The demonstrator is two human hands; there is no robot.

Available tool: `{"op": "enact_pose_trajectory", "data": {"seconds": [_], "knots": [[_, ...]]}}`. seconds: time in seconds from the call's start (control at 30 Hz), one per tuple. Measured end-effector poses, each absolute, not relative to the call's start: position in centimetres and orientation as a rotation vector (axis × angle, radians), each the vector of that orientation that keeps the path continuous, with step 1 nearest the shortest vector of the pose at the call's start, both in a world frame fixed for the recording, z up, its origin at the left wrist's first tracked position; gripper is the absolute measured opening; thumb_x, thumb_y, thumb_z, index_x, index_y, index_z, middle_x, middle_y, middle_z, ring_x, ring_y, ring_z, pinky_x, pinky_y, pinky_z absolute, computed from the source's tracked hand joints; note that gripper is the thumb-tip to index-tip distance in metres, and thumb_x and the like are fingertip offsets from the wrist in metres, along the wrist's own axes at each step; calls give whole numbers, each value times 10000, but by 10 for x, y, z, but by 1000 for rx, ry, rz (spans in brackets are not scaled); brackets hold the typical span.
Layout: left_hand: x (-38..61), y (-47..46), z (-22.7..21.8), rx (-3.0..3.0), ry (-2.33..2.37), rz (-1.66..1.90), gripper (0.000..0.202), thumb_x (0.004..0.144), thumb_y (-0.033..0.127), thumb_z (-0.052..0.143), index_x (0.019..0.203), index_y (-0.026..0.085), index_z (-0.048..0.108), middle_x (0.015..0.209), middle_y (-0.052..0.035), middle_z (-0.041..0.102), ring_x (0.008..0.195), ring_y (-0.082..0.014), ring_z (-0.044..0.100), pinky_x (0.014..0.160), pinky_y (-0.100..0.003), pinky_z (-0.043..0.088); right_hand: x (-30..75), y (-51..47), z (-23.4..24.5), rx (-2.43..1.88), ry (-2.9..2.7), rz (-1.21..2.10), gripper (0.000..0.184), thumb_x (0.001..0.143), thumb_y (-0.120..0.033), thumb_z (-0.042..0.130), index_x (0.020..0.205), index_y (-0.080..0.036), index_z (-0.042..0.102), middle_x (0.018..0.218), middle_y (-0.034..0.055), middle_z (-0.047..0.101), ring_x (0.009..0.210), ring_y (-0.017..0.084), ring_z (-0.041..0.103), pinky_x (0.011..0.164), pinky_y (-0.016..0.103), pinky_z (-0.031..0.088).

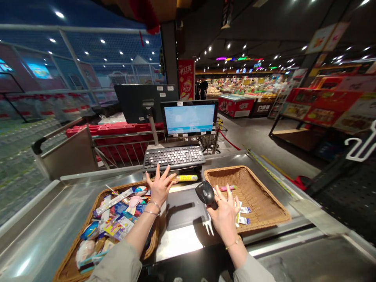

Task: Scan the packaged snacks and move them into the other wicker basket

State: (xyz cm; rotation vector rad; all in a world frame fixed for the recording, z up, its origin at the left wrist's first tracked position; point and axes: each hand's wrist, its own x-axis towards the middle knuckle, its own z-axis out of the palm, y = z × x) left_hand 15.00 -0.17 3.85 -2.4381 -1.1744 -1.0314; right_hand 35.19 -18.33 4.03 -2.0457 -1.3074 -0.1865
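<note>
My left hand (160, 188) is above the counter, just in front of the keyboard, pinching the end of a thin yellow tube-shaped package (186, 178) between thumb and finger. The tube points right, its printed side up. My right hand (225, 215) holds a black barcode scanner (205, 192) by the handle, some fingers stretched out. The scanner's head faces left, a little below the tube. Under my left forearm, a wicker basket (95, 199) is heaped with small packaged sweets and toys. The right wicker basket (267, 192) holds a pink tube (227, 188) and several small white packets (244, 215).
A keyboard (174, 156) stands below a lit monitor (190, 118) at the counter's far edge. A dark flat plate (183, 211) is set in the metal counter (26, 243) between the baskets. Red display shelves (323, 103) rise to the right.
</note>
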Motion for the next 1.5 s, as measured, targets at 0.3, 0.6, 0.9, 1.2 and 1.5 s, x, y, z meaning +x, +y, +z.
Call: {"op": "enact_pose_trajectory", "data": {"seconds": [0.3, 0.6, 0.9, 1.2, 1.5], "knots": [[181, -1, 45, -2511, -1089, -1006, 296, 914, 358, 538, 1187, 375, 650, 1430, -34, 516, 1462, -335, 217, 1104, -709, -17, 372, -194, 37, -2097, -1264, -232, 297, 749, -254, 598, 1022, -278, 711, 1346, 16, 593, 1415, 319, 272, 1092, 572, 148], [213, 1, 45, -2544, -989, -1072, 277, 893, 374, 574, 1154, 371, 667, 1408, -30, 540, 1460, -330, 225, 1116, -690, -39, 386, -204, 36, -2154, -1216, -265, 320, 788, -330, 581, 1076, -252, 694, 1341, 56, 595, 1398, 327, 285, 1080, 577, 148], [241, -2, 46, -2582, -898, -1089, 263, 903, 366, 564, 1144, 371, 671, 1398, -18, 547, 1449, -341, 249, 1115, -695, -33, 398, -214, 35, -2181, -1117, -292, 264, 796, -339, 577, 1014, -269, 709, 1343, 24, 595, 1411, 316, 279, 1086, 569, 154], [265, -10, 41, -2638, -816, -1099, 265, 906, 372, 558, 1148, 371, 666, 1397, -22, 550, 1457, -331, 230, 1115, -700, -31, 410, -229, 33, -2187, -1080, -347, 285, 781, -297, 577, 1023, -219, 705, 1329, 53, 604, 1421, 317, 263, 1100, 553, 135], [281, -16, 38, -2678, -747, -1059, 254, 907, 372, 558, 1134, 371, 671, 1402, -30, 547, 1449, -339, 252, 1107, -709, -20, 416, -242, 32, -2247, -997, -358, 273, 747, -286, 579, 977, -217, 710, 1308, 53, 619, 1408, 312, 291, 1091, 548, 151]]}}
